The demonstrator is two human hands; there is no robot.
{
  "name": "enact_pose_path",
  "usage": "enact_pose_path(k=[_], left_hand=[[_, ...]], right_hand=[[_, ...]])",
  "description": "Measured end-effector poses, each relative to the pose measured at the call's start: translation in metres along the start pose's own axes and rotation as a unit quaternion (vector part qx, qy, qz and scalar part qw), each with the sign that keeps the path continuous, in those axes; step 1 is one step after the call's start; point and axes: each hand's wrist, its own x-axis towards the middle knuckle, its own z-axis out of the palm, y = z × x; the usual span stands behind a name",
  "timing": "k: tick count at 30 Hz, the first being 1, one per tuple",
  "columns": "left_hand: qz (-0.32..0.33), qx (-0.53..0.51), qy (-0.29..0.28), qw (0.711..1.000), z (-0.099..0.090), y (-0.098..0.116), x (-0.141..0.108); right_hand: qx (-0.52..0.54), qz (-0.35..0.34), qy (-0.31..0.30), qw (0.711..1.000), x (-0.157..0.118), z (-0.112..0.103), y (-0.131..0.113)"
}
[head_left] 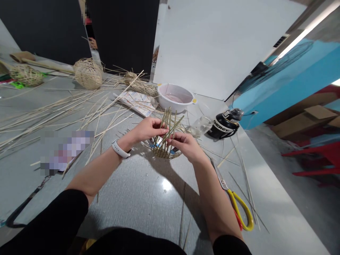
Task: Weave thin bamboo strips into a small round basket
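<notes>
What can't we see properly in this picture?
All in the head view:
- Flat thing at left: blurred by big squares.
- Part of the small woven piece: behind the left hand and right hand.
- Scissors' red handle: partly behind the right forearm.
- Someone behind: mostly hidden by dark panels.

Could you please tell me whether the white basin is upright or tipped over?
Upright: the white basin stands on the table, its open mouth facing up and its inside in view.
</notes>
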Motion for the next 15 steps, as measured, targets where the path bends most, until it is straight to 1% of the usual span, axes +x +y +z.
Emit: enact_pose_path(k=[6,8,11,13,15], left_hand=[[-0.024,0.0,0.013,1.0,0.0021,0.0079,-0.0036],[-0.021,-0.002,0.019,1.0,0.0029,0.0072,-0.0036],[-0.019,-0.018,0.008,1.0,0.0037,0.0046,-0.0032],[-0.019,-0.028,0.001,0.999,0.004,0.0028,-0.0028],[-0.021,-0.036,0.0,0.999,0.0041,0.0015,-0.0024]], right_hand=[[-0.029,-0.009,-0.004,1.0,-0.0008,-0.001,-0.0023],[-0.062,-0.016,0.01,0.998,-0.0017,-0.0007,-0.0039],[-0.107,-0.025,0.049,0.993,-0.0033,0.0008,-0.0061],[-0.118,-0.023,0.065,0.991,-0.0042,0.002,-0.0069],[-0.115,-0.016,0.067,0.991,-0.0047,0.003,-0.0073]])
